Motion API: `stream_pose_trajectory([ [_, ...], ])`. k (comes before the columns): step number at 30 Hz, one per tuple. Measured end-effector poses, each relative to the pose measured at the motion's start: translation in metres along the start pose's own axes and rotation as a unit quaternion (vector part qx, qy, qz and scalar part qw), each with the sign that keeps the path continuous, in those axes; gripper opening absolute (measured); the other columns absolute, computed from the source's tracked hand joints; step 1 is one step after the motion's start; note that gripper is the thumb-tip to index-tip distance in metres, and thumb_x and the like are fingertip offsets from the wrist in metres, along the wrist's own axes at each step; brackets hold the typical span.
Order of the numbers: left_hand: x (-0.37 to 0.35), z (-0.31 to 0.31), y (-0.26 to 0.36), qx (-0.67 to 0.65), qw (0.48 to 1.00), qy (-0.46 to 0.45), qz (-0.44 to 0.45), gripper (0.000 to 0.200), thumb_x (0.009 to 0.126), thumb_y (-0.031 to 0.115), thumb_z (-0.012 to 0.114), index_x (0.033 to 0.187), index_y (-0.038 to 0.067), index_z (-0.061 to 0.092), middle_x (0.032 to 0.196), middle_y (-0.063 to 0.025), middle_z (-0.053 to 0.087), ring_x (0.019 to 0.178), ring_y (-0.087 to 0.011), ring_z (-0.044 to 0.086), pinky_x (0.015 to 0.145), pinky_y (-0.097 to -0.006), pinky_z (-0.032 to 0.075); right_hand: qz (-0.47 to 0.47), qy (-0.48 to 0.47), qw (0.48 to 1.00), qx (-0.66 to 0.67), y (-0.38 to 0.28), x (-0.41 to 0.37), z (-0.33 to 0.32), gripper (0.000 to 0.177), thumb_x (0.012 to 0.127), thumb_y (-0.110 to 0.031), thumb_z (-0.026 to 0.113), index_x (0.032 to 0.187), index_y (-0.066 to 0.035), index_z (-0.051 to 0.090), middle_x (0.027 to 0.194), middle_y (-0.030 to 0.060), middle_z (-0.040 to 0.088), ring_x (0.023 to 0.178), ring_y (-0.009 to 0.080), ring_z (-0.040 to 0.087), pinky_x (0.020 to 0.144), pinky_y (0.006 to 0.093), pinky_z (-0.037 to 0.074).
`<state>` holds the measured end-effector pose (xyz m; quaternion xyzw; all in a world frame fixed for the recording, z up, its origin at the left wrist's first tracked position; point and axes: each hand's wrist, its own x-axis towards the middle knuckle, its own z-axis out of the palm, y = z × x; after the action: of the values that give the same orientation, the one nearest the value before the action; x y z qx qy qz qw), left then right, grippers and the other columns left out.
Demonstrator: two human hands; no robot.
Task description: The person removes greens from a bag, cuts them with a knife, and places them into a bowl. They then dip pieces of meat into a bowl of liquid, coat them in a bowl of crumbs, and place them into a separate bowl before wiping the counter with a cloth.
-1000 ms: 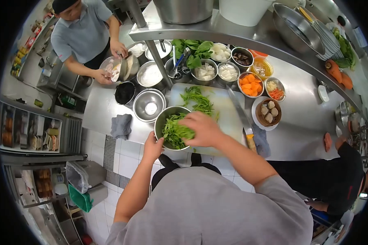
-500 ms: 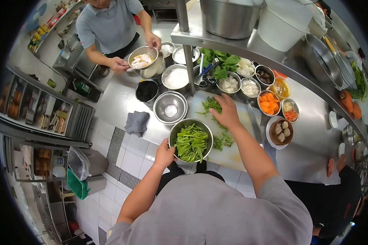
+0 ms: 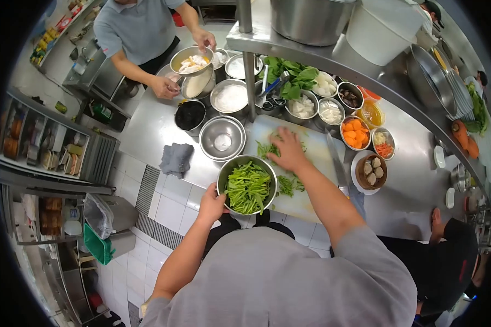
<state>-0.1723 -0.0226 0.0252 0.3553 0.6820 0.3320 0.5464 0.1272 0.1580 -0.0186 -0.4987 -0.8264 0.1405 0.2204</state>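
Observation:
My left hand [image 3: 211, 204] grips the rim of a steel bowl [image 3: 220, 188] at the cutting board's left edge. Cut green stems [image 3: 248, 188] fill that bowl. My right hand [image 3: 287, 150] lies over the white cutting board [image 3: 311, 188], fingers spread on chopped greens [image 3: 265, 148]. More chopped greens [image 3: 290, 186] lie on the board below the hand. A knife [image 3: 337, 163] rests along the board's right side. Nested empty steel bowls [image 3: 222, 138] stand just beyond the filled bowl.
A grey cloth [image 3: 176, 159] lies left of the bowls. Bowls of carrot [image 3: 355, 133], white pieces [image 3: 330, 111] and white powder [image 3: 229, 97] line the back, below a steel shelf [image 3: 294, 46]. A co-worker [image 3: 142, 32] holds a bowl at the back left. Another person [image 3: 447, 261] is at the right.
My right hand has moved left and a little toward me, with greens gathered under it. The camera view has shifted slightly. The co-worker's lower hand has shifted on the bowl.

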Motion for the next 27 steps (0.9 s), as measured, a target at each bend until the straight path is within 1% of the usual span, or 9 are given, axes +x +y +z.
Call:
stream_pose_trajectory([
  [2,-0.002,-0.004,0.002,-0.006,1.0,-0.006,-0.002,0.048,0.101,-0.001,0.055,0.148,-0.006,0.05,0.11,-0.019,0.074,0.081,-0.0254,0.078,0.057,-0.0326,0.066,-0.049,-0.026,0.997,-0.048,-0.001,-0.017,0.002,0.062,0.09,-0.046,0.078,0.141,-0.011,0.069,0.161,0.0178,0.051,0.154,0.043,0.041,0.128,0.0646,0.026],
  [4,-0.009,-0.008,0.01,-0.005,1.0,-0.002,0.0,0.045,0.101,-0.001,0.055,0.146,-0.005,0.051,0.112,-0.0187,0.073,0.082,-0.0254,0.079,0.058,-0.0326,0.067,-0.093,-0.186,0.977,-0.042,-0.006,-0.046,-0.014,0.066,0.092,-0.049,0.076,0.146,-0.013,0.065,0.165,0.018,0.047,0.158,0.0424,0.035,0.13,0.0653,0.023],
  [9,-0.025,-0.027,-0.001,-0.054,0.998,0.01,-0.003,0.037,0.101,-0.001,0.053,0.139,-0.004,0.054,0.11,-0.0168,0.074,0.081,-0.0224,0.078,0.057,-0.0304,0.066,0.027,-0.132,0.99,-0.036,-0.001,-0.086,-0.045,0.117,0.074,-0.077,0.081,0.168,-0.019,0.043,0.176,0.0244,0.027,0.164,0.0515,0.016,0.128,0.0736,0.011],
  [13,-0.033,-0.042,-0.012,-0.049,0.998,0.033,-0.001,0.034,0.102,0.001,0.053,0.136,-0.002,0.056,0.107,-0.0144,0.075,0.075,-0.0191,0.077,0.055,-0.0287,0.064,-0.007,-0.158,0.985,-0.075,-0.031,-0.113,-0.025,0.131,0.069,-0.087,0.078,0.174,-0.026,0.028,0.179,0.0286,0.013,0.163,0.0566,0.01,0.124,0.0807,0.011],
  [16,-0.04,-0.047,-0.017,-0.047,0.998,0.037,-0.003,0.034,0.102,0.003,0.054,0.135,-0.001,0.057,0.104,-0.0131,0.075,0.071,-0.0181,0.076,0.054,-0.0284,0.063,0.022,-0.13,0.988,-0.085,-0.043,-0.091,-0.015,0.129,0.069,-0.085,0.079,0.174,-0.027,0.03,0.18,0.0285,0.009,0.163,0.0569,0.009,0.123,0.0813,0.011],
  [20,-0.047,-0.044,-0.007,-0.024,0.998,0.043,-0.028,0.034,0.102,0.003,0.055,0.136,0.0,0.057,0.101,-0.0124,0.075,0.071,-0.0179,0.075,0.055,-0.0286,0.063,-0.021,-0.027,0.998,-0.048,-0.02,-0.059,0.014,0.07,0.087,-0.055,0.078,0.147,-0.019,0.065,0.161,0.0229,0.048,0.151,0.0459,0.039,0.12,0.0681,0.034],
  [21,-0.045,-0.044,-0.009,-0.024,0.999,0.04,-0.025,0.035,0.102,0.003,0.056,0.136,-0.001,0.057,0.101,-0.0123,0.075,0.071,-0.0178,0.075,0.055,-0.0288,0.063,-0.042,0.032,0.998,-0.042,-0.022,-0.056,0.012,0.044,0.088,-0.036,0.08,0.125,-0.014,0.074,0.138,0.0158,0.064,0.132,0.0378,0.057,0.107,0.0545,0.049],
  [24,-0.038,-0.041,-0.012,-0.028,0.999,0.037,-0.016,0.038,0.102,0.002,0.056,0.14,-0.002,0.055,0.102,-0.0133,0.074,0.071,-0.0182,0.076,0.054,-0.0291,0.063,-0.059,-0.054,0.997,0.002,-0.008,-0.049,0.012,0.037,0.083,-0.027,0.083,0.116,-0.012,0.075,0.125,0.0126,0.068,0.118,0.0341,0.065,0.095,0.0457,0.056],
  [27,-0.032,-0.034,-0.011,-0.008,0.999,0.036,-0.004,0.044,0.1,-0.002,0.055,0.144,-0.004,0.051,0.105,-0.0167,0.072,0.069,-0.0202,0.075,0.052,-0.0289,0.063,0.011,0.007,0.999,0.039,-0.021,-0.055,-0.009,0.032,0.083,-0.023,0.081,0.111,-0.009,0.076,0.114,0.0106,0.069,0.111,0.0313,0.067,0.087,0.0429,0.059],
])
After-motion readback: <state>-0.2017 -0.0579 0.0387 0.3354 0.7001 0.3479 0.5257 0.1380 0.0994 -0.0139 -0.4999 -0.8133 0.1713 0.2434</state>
